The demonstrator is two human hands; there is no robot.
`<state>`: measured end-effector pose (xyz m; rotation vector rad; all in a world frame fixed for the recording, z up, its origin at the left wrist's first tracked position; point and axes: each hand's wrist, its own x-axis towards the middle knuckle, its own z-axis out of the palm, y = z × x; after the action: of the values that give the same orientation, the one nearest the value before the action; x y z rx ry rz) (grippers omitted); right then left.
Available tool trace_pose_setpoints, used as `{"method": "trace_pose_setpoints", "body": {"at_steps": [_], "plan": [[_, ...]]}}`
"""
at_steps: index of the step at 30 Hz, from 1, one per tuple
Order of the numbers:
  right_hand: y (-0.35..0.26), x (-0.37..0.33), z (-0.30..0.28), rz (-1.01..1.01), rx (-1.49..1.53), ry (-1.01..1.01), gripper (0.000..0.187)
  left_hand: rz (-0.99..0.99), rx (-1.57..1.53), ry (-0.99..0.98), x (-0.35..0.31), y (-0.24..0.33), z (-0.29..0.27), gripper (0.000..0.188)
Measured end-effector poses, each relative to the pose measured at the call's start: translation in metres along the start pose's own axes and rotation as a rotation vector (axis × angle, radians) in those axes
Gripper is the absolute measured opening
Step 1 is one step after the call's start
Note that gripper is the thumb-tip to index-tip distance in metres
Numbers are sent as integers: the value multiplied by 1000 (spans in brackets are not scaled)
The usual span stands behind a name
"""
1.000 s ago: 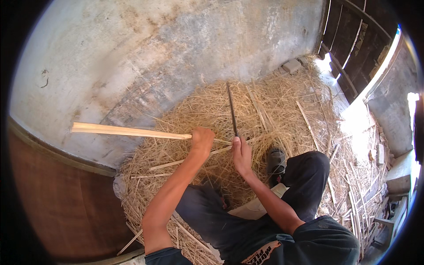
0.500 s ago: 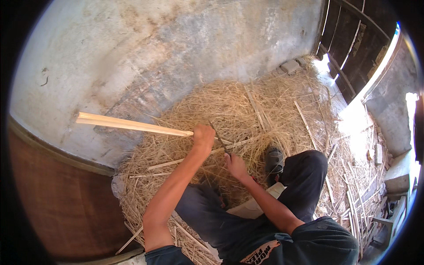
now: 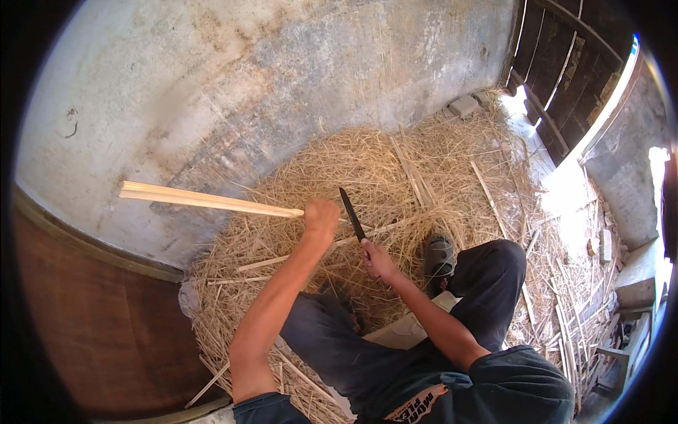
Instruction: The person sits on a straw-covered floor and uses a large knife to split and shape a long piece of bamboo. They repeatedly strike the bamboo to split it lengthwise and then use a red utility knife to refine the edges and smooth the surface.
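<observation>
My left hand [image 3: 322,218] is closed around one end of a long pale strip of split wood or bamboo [image 3: 212,201], which sticks out to the left in front of the wall. In my right hand [image 3: 378,258] is the handle of a knife [image 3: 352,214] with a long dark blade. The blade points up and away from me, just right of my left fist and apart from it. What lies inside the left fist is hidden.
Shavings and thin strips [image 3: 353,162] cover the floor around my legs and shoe [image 3: 438,256]. A stained wall [image 3: 282,85] rises ahead, a brown panel [image 3: 99,318] stands at the left. Blocks [image 3: 464,107] lie by the far corner, near dark boards [image 3: 565,63].
The knife has turned and its flat dark blade shows more fully, now apart from my left hand. My left hand and the strip have shifted slightly left.
</observation>
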<state>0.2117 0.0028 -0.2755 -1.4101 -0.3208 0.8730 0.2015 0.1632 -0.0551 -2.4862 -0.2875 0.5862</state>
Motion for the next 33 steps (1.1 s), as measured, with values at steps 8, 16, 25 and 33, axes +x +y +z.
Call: {"method": "trace_pose_setpoints", "body": {"at_steps": [8, 16, 25, 33], "plan": [[-24, -12, 21, -234, -453, 181, 50, 33, 42, 0, -6, 12, -5, 12], [-24, 6, 23, -132, -607, 236, 50, 31, -27, 131, 0, 0, -2, 13], [-128, -45, 41, -557, 447, 428, 49, 19, -12, 27, 2, -2, -1, 13], [34, 2, 9, 48, -524, 100, 66, 2, 19, -40, -3, -12, 2, 15]]}}
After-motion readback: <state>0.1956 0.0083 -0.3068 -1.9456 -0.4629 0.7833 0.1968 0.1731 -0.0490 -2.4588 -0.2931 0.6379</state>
